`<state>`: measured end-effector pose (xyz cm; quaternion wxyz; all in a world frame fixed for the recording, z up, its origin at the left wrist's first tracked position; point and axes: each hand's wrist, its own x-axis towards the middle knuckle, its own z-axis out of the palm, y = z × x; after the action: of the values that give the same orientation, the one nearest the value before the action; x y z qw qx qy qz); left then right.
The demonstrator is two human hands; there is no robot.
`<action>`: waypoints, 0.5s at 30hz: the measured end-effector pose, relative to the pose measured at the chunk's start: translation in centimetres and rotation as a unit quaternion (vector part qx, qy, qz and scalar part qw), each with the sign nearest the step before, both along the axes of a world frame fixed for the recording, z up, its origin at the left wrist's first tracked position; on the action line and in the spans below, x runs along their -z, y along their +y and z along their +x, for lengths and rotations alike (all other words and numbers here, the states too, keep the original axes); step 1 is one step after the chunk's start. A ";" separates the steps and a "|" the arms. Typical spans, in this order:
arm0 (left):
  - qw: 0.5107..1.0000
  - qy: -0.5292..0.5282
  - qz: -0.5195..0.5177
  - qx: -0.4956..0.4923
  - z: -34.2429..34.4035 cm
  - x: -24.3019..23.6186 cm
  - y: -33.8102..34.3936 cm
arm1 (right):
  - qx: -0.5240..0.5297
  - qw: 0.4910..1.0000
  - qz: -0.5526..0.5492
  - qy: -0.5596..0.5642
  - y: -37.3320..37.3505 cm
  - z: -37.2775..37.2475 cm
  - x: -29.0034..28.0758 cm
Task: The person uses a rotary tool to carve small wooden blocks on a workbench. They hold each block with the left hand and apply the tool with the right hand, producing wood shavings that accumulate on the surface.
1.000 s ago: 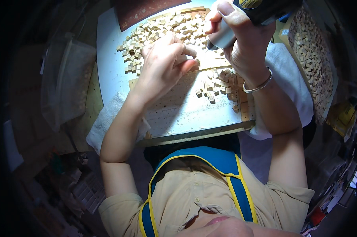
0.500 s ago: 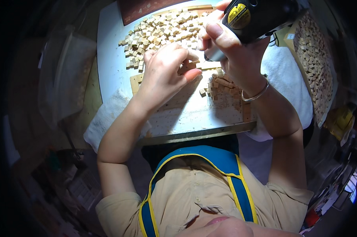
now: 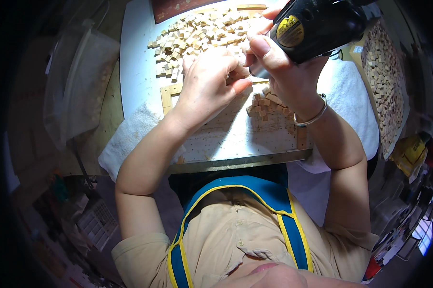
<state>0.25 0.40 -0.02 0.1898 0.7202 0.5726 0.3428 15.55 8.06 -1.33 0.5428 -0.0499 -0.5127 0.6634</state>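
Observation:
My right hand (image 3: 291, 79) is wrapped round a black handheld power tool (image 3: 329, 29) with a round yellow label and a silver metal nose. That nose points down toward the fingertips of my left hand (image 3: 208, 89). The left fingers are curled and pinched beside the nose; whatever they grip is hidden. Beyond both hands spreads a pile of small pale wooden blocks (image 3: 197, 36). A smaller heap of browner wooden blocks (image 3: 262, 106) lies just below the tool. A wooden strip frame (image 3: 167, 96) shows partly behind my left forearm.
The white work board (image 3: 136, 67) has a wooden front edge (image 3: 240, 162) near my body. White towels (image 3: 130, 139) drape at its sides. At the right stands a tray of many wooden blocks (image 3: 382, 72). A clear plastic bag (image 3: 77, 91) is at the left, a dark red panel (image 3: 178, 7) at the back.
The whole view has shifted slightly. My left hand has moved a little to the right, keeping its curled shape near the tool's nose. My right hand still holds the tool.

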 end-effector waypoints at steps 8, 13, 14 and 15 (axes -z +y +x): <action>1.000 0.008 0.001 -0.002 0.0 0.0 -0.1 | 0.078 0.992 0.006 -0.098 0.3 0.5 -3.1; 1.000 0.000 -0.002 -0.001 0.0 0.3 -0.1 | 0.079 0.991 0.031 -0.106 0.4 0.5 -3.2; 1.000 0.003 -0.006 -0.002 0.0 0.3 -0.1 | 0.078 0.990 0.036 -0.109 0.4 0.5 -3.1; 1.000 0.008 -0.005 -0.004 0.0 0.2 -0.1 | 0.077 0.990 0.041 -0.111 0.4 0.4 -3.1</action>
<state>0.24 0.30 -0.24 0.1877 0.7198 0.5785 0.3347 15.99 8.44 1.75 0.5332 -0.1403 -0.5910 0.5889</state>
